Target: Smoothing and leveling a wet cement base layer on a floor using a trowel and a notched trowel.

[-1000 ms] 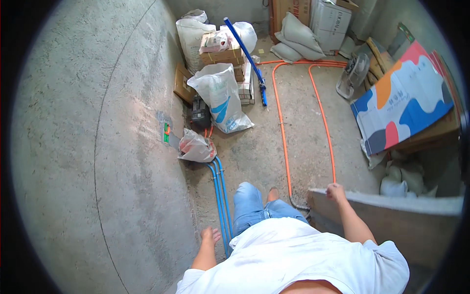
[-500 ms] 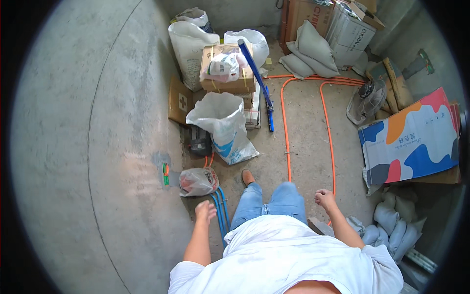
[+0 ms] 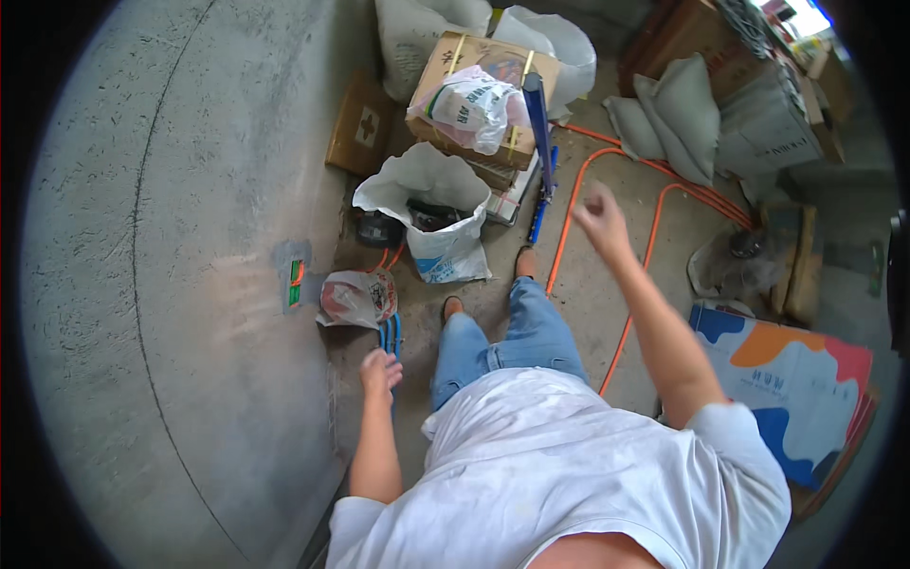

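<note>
My left hand [image 3: 380, 372] hangs low by the left wall with its fingers loosely apart and nothing in it. Just beyond it lies a small clear plastic bag [image 3: 358, 298] with reddish contents, by blue pipes [image 3: 390, 330]. My right hand [image 3: 601, 216] is stretched forward over the floor, above an orange pipe [image 3: 569, 223]. Motion blurs its fingers, so their grip is unclear. Left of it stands a long blue metal tool [image 3: 538, 119], leaning by a stacked carton [image 3: 445, 71]. A white woven sack [image 3: 441, 261] stands with its mouth open, dark items inside.
A plastic bag [image 3: 471, 104] lies on the carton. Filled white sacks [image 3: 678, 114] and cartons [image 3: 768, 137] line the back. A colourful flat box [image 3: 787, 379] leans at right. A green and orange wall box [image 3: 297, 283] sits in the concrete wall [image 3: 209, 247]. Orange pipes cross the floor.
My right hand has swung forward and a little left, arm extended. My left hand has shifted slightly. My body has stepped forward, bringing the sack and blue tool closer; the view has turned a bit.
</note>
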A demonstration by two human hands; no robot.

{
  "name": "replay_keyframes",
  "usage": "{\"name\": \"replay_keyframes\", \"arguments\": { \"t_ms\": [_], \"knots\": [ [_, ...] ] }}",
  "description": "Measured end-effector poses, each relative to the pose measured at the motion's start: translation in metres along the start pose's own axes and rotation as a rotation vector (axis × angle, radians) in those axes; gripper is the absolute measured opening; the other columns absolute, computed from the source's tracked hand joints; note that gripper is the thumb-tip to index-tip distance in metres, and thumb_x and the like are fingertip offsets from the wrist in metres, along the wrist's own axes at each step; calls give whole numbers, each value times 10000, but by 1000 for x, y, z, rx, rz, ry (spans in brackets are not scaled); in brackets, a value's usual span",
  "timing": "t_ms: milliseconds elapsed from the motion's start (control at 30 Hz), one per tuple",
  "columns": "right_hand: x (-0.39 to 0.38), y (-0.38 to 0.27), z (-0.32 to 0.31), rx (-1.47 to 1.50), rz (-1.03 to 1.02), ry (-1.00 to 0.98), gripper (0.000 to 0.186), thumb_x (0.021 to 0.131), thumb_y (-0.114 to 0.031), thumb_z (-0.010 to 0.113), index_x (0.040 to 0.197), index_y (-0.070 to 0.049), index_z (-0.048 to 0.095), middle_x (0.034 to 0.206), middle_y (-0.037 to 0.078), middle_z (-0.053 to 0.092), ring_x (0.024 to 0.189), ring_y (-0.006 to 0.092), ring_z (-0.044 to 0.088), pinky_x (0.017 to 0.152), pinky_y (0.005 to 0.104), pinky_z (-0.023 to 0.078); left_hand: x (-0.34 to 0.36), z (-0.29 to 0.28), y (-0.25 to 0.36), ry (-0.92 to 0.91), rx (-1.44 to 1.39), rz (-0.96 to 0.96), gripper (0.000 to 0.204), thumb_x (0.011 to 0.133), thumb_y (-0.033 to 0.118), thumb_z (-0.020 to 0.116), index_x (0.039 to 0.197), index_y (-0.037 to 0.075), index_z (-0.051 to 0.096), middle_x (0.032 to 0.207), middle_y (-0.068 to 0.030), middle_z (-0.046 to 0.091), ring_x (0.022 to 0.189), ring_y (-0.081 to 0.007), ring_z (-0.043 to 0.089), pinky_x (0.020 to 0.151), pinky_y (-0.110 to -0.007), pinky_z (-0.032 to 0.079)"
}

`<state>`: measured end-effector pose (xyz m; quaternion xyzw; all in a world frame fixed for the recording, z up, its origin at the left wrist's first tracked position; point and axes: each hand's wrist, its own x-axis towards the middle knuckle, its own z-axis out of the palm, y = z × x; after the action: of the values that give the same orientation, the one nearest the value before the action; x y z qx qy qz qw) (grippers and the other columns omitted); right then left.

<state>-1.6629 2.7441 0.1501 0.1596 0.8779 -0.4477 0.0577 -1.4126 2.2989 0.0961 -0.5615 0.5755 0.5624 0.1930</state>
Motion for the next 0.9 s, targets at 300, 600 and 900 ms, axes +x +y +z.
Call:
{"name": "replay_keyframes", "arguments": {
  "t_ms": [300, 600, 900],
  "knots": [
    [171, -115, 49, 135, -419, -223, 518, 723, -252, 729, 1185, -92, 556, 951, 123, 643, 853, 218, 622, 825, 325, 482, -88, 28, -144, 178, -258, -379, 500, 915, 275, 537, 1332, 35, 402, 1254, -207, 541, 998, -374, 608, 796, -460, 521],
    [151, -77, -29, 144, -511, -104, 292, 754, -48, 669, 1003, -42, 515, 823, 47, 633, 741, 110, 590, 728, 274, 498, -76, 48, -103, 119, -239, -351, 490, 932, 255, 513, 1349, 36, 377, 1254, -199, 545, 964, -357, 623, 762, -450, 524],
    [173, -83, 19, -12, -413, -17, 325, 722, -220, 752, 928, -25, 593, 756, 128, 647, 692, 194, 621, 653, 336, 493, -32, 20, -27, 24, -213, -43, 447, 889, 359, 586, 1249, 104, 509, 1092, -121, 639, 891, -264, 651, 703, -391, 538]
  ]
}}
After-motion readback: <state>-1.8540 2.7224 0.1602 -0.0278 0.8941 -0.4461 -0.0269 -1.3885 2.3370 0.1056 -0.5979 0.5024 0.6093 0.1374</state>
